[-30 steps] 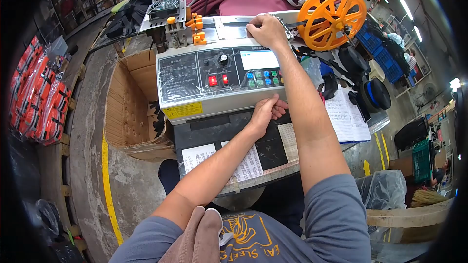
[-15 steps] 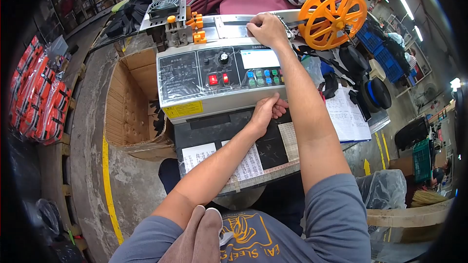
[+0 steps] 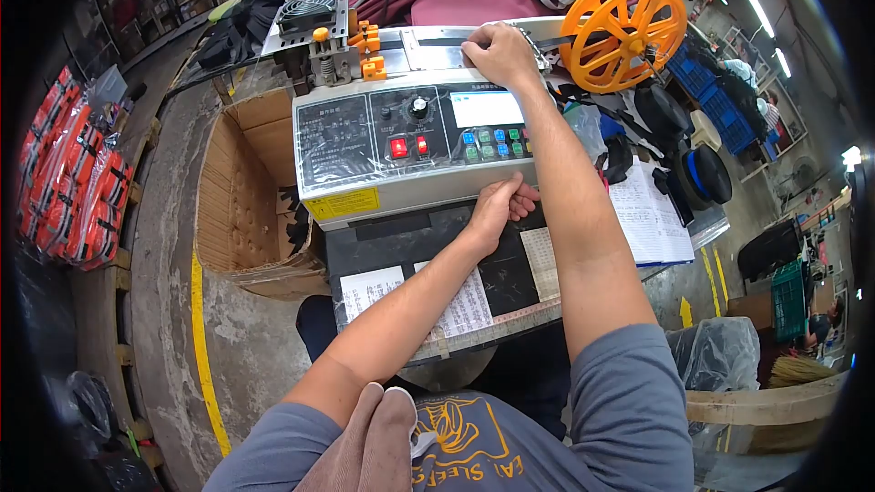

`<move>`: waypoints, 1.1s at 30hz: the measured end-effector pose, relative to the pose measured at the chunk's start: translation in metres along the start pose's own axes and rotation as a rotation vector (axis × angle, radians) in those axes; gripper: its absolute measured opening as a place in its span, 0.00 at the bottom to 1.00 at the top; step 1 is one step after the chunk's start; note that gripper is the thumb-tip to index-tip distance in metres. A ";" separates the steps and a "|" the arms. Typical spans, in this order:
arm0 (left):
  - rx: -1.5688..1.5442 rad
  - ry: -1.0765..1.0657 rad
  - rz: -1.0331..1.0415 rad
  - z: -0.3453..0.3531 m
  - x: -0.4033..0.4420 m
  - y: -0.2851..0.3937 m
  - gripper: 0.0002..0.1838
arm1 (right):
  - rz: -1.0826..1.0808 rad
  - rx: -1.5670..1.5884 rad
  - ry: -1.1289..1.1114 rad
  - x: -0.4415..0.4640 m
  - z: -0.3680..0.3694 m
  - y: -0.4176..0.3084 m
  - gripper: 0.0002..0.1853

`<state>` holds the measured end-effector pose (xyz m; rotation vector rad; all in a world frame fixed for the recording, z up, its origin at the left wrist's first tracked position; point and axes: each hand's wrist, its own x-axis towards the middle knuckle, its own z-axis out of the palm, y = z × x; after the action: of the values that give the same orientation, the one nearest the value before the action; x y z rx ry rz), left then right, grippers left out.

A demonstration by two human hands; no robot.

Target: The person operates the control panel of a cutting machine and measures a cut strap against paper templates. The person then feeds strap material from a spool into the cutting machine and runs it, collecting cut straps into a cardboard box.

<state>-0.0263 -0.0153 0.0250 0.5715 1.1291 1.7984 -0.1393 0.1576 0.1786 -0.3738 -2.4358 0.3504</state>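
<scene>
A white strap-cutting machine (image 3: 410, 196) with a dark control panel stands before me. Across its metal top, a black webbing strap (image 3: 550, 42) leads from an orange reel (image 3: 588, 55) toward the orange guides (image 3: 372, 53) on the left. My right hand (image 3: 503, 56) lies over the strap on the machine's top, fingers bent and closed on it; the fingertips are partly hidden. Below the panel buttons, my left hand (image 3: 497, 210) rests at the machine's lower front edge. Its fingers are loosely curled together, with nothing seen in them.
A cardboard box (image 3: 237, 219) stands at the machine's left. Printed sheets (image 3: 465, 305) lie on the black tabletop, and an open notebook (image 3: 647, 214) lies to the right beside webbing rolls (image 3: 704, 173). Maroon fabric (image 3: 474, 5) is heaped behind. Orange bagged goods (image 3: 77, 182) are at far left.
</scene>
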 end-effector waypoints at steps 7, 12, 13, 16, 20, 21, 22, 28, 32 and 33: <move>0.000 0.001 -0.002 0.001 0.000 0.001 0.25 | 0.024 0.010 -0.016 0.000 0.000 -0.001 0.15; 0.005 -0.005 -0.004 0.000 0.000 0.001 0.26 | 0.021 0.021 -0.007 -0.002 -0.002 -0.002 0.15; 0.008 -0.003 -0.003 0.000 0.000 0.001 0.26 | 0.014 0.027 -0.002 -0.001 -0.001 -0.002 0.15; 0.009 0.017 -0.002 0.002 0.000 0.002 0.29 | -0.004 0.036 0.010 0.000 0.000 0.000 0.15; 0.002 0.027 0.002 0.002 0.000 0.000 0.31 | -0.017 0.026 0.013 0.001 0.001 0.001 0.15; 0.002 0.026 0.003 0.002 0.000 0.000 0.31 | -0.019 0.024 0.012 0.001 0.001 0.001 0.15; 0.003 0.025 0.003 0.002 0.001 0.000 0.31 | -0.016 0.025 0.011 0.001 0.000 0.001 0.15; 0.002 0.029 0.015 0.003 0.000 0.000 0.31 | -0.010 0.019 0.004 0.000 0.000 0.000 0.15; 0.008 0.030 0.009 0.003 -0.001 0.002 0.32 | 0.011 0.014 -0.009 -0.001 -0.002 -0.003 0.15; 0.012 0.032 0.008 0.004 -0.001 0.002 0.32 | 0.020 0.014 -0.013 -0.001 -0.002 -0.002 0.15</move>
<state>-0.0240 -0.0152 0.0290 0.5564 1.1615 1.8146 -0.1374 0.1554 0.1798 -0.3908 -2.4428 0.3795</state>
